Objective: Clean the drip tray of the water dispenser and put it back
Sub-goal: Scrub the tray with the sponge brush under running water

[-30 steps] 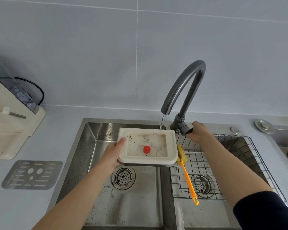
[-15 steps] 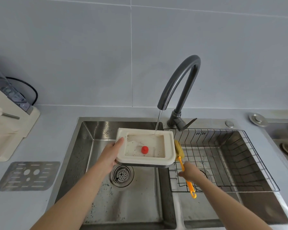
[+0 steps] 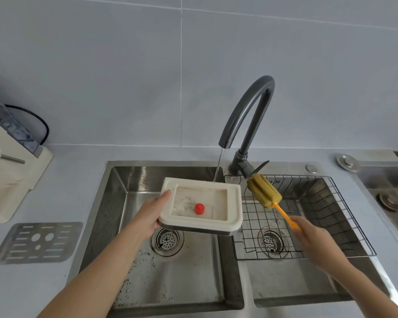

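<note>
White plastic drip tray (image 3: 236,203) held level over the left sink basin (image 3: 170,271), above the drain (image 3: 167,241), under a thin stream of water (image 3: 218,166) from the dark curved faucet (image 3: 248,115); stream lands at the tray's back rim. Tray inside is stained, with a small red float (image 3: 199,208) near the middle. Left hand (image 3: 151,214) closed on the tray's left edge, thumb on top of the rim, fingers underneath. Right hand (image 3: 313,237) wrapped around the orange handle of a sponge brush (image 3: 263,190), yellow-green sponge head raised just beside the tray's right back corner, not touching it, over the wire rack (image 3: 331,226) in the right basin. Metal grille cover (image 3: 38,242) lies flat on the counter (image 3: 78,180) left of the sink. Water dispenser (image 3: 7,161) stands at far left, partly cut off by the frame edge.
</note>
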Demonstrator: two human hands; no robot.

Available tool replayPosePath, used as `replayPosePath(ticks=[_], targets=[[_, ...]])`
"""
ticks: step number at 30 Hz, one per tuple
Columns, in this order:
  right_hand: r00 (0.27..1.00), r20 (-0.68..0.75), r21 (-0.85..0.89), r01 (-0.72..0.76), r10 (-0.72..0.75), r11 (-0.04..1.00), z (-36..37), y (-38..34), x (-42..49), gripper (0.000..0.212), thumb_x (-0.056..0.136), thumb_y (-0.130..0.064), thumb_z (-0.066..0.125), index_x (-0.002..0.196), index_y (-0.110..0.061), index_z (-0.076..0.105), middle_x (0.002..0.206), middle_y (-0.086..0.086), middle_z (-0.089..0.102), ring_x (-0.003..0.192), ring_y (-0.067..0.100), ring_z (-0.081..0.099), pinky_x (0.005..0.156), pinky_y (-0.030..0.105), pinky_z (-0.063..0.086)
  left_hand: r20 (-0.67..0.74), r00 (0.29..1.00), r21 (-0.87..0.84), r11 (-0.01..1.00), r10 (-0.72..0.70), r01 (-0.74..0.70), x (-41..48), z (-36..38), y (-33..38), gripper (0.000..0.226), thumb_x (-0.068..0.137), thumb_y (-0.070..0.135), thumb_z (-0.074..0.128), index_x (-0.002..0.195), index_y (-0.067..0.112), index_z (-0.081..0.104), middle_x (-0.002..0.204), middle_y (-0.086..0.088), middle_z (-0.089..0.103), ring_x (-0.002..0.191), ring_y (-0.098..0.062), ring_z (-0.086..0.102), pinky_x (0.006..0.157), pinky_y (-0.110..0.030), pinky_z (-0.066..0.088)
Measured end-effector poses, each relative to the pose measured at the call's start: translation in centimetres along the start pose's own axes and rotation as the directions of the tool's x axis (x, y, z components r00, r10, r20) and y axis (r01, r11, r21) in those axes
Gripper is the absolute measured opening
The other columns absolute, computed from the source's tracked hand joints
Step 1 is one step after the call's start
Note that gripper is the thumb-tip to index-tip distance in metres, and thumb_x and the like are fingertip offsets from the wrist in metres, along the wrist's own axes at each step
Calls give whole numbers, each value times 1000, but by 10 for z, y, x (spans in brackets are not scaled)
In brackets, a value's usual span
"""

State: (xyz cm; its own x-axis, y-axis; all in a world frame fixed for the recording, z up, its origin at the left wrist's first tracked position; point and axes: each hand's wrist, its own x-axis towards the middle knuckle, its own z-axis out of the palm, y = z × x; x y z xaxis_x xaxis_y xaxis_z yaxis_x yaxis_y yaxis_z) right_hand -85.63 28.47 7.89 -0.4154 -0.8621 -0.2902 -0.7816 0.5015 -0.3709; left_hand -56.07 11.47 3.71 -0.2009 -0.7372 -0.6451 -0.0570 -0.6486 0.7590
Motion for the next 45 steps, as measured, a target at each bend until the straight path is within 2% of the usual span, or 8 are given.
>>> replayPosePath(ticks=[6, 11, 20, 29, 35, 38, 42, 45], targets=[[937, -186, -141, 273, -296, 952, -9, -33, -28, 34, 84, -8, 62, 117, -16, 60, 75, 5, 70, 57, 29, 64, 47, 39, 49, 23, 1000, -30, 999, 20, -19, -1, 6, 1, 26, 91, 33, 49, 101, 11, 57, 95, -8, 65, 87, -23, 62, 80, -38, 53], [891, -136, -423, 343, -433, 839, 1, -54, -15, 68, 49, 5, 82, 108, -19, 60, 54, -7, 58, 32, 12, 31, 25, 21, 24, 31, 998, -40, 997, 59, -58, -3, 11, 1, 20, 91, 31, 50, 95, 13, 57, 93, -7, 64, 86, -21, 62, 80, -39, 52], [923, -111, -550, 252, -369, 796, -21, -40, -21, 74, 29, 6, 85, 100, -11, 70, 47, -5, 39, 33, 17, 17, 45, 13, -9, 80, 993, 34, 996, 82, -85, 3, 21, -9, 20, 93, 32, 45, 93, 16, 57, 92, -6, 64, 86, -22, 62, 86, -46, 50], [912, -91, -544, 292, -400, 787, -10, -80, -2, 74, 40, 5, 77, 110, -16, 65, 53, -2, 55, 32, 21, 30, 35, 21, 16, 149, 987, 23, 998, 57, -61, 11, 51, 5, 37, 91, 38, 47, 113, 9, 53, 100, -8, 64, 87, -21, 62, 70, -33, 52], [912, -37, -452, 350, -409, 821, -12, -96, 8, 67, 85, 0, 40, 145, -22, 20, 102, 7, 57, 69, 26, 42, 59, 33, 33, 208, 973, 40, 993, 97, -107, 16, 62, 19, 58, 78, 58, 52, 112, 11, 57, 104, -5, 67, 97, -21, 64, 83, -36, 51], [904, -64, -454, 351, -423, 819, -18, -89, 9, 67, 80, 2, 48, 141, -20, 31, 94, 8, 61, 65, 29, 46, 55, 33, 32, 200, 973, 33, 992, 113, -122, 21, 64, 22, 55, 83, 53, 52, 116, 9, 57, 108, -8, 67, 98, -22, 64, 82, -35, 51], [876, -15, -570, 388, -481, 725, -20, -79, 8, 77, 29, 4, 81, 102, -17, 69, 48, -3, 55, 29, 19, 33, 30, 23, 21, 175, 978, 43, 991, 115, -124, 27, 68, 23, 51, 88, 50, 46, 116, 9, 57, 109, -10, 67, 98, -22, 63, 79, -33, 51], [877, 30, -615, 395, -480, 683, -26, -73, 6, 73, 27, -4, 85, 96, -23, 71, 48, -7, 57, 26, 16, 44, 32, 21, 14, 172, 978, 44, 991, 115, -124, 30, 68, 23, 50, 92, 46, 40, 117, 7, 56, 105, -11, 67, 97, -25, 63, 82, -37, 50]])
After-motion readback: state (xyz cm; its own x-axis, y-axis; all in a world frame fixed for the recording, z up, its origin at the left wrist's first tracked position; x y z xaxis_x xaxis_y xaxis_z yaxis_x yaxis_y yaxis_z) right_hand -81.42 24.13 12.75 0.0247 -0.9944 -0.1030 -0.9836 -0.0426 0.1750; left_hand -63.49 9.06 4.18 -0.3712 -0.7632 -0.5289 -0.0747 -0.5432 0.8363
